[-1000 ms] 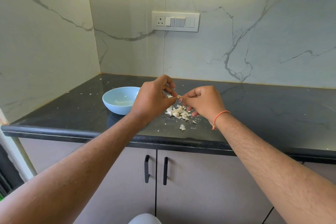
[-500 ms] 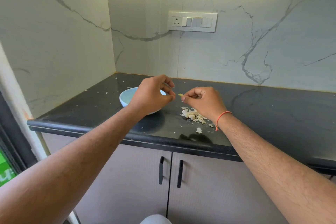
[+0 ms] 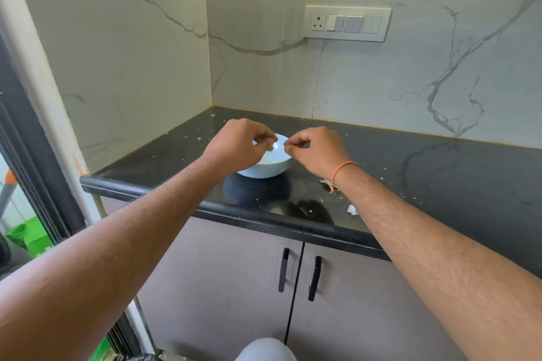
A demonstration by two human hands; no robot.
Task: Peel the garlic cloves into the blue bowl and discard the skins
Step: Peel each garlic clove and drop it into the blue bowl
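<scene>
Above bowl: both hands, left hand [image 3: 234,145] & right hand [image 3: 318,149], hang over the blue bowl [image 3: 264,168], so its top is mostly covered.
Left of bowl: bare black countertop [image 3: 152,161], then side wall.
Right of bowl: garlic skin pile [image 3: 330,184] under right wrist; countertop beyond it bare but for specks.
Behind: back wall near.

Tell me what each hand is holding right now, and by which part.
Cannot be told. The left hand and right hand hover over the blue bowl with fingertips pinched, but nothing between them is visible.
</scene>
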